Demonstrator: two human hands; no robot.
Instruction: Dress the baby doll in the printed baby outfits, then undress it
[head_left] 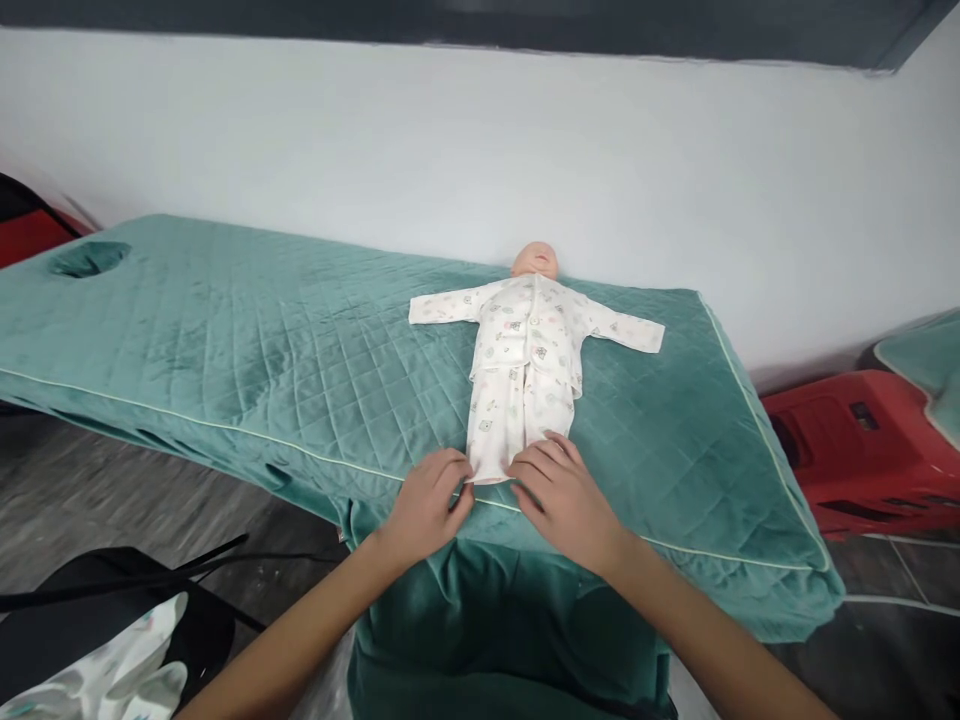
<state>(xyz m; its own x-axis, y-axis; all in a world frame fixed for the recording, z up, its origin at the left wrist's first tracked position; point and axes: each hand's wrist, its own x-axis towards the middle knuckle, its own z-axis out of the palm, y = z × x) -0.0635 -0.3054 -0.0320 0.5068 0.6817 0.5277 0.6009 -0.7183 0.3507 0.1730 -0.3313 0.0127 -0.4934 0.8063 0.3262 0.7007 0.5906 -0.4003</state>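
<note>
A baby doll (535, 258) lies on its back on the green quilted bed cover (360, 370), its head toward the wall. It wears a white printed baby shirt (529, 318) with both sleeves spread out sideways. Below the shirt's hem show matching white baby trousers (495, 410). My left hand (431, 500) pinches the left corner of the trouser hem near the bed's front edge. On the other side of the hem, my right hand (559, 495) has its fingers bent over the trouser fabric, closed on it. The doll's hands and feet are hidden.
White printed cloth (112, 670) lies on a black chair (142, 590) at the lower left. A red plastic chair (870, 445) stands right of the bed. The bed has a face hole (90, 258) at its far left, and a white wall (360, 140) runs behind.
</note>
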